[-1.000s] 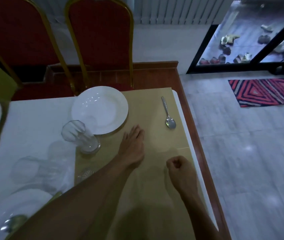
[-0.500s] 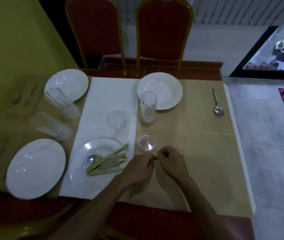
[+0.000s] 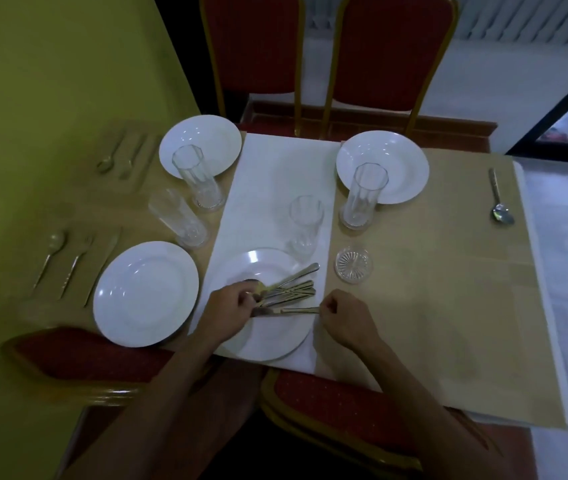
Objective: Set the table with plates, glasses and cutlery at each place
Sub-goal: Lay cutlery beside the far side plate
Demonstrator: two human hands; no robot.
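Note:
Four white plates stand on the table: far left (image 3: 206, 140), far right (image 3: 398, 161), near left (image 3: 145, 292) and a near middle plate (image 3: 268, 337) that carries a pile of cutlery (image 3: 291, 289). My left hand (image 3: 230, 310) lies over that plate, its fingers curled on the heads of the cutlery. Beside the plate's right rim, my right hand (image 3: 344, 317) pinches the handle end of a knife (image 3: 296, 310) lying at the front of the pile. Several tall glasses (image 3: 362, 195) stand between the plates. One spoon (image 3: 498, 199) lies alone at the far right.
Cutlery sets lie at the left by the green wall, far (image 3: 116, 157) and near (image 3: 71, 258). A small cut-glass dish (image 3: 353, 265) sits right of the middle plate. Red chairs stand behind (image 3: 393, 46) and in front (image 3: 344, 403) of the table. The table edge runs along the right.
The view has swung left from the table's right end to the whole table. Both hands moved left from the bare mat onto the cutlery plate and took hold of cutlery.

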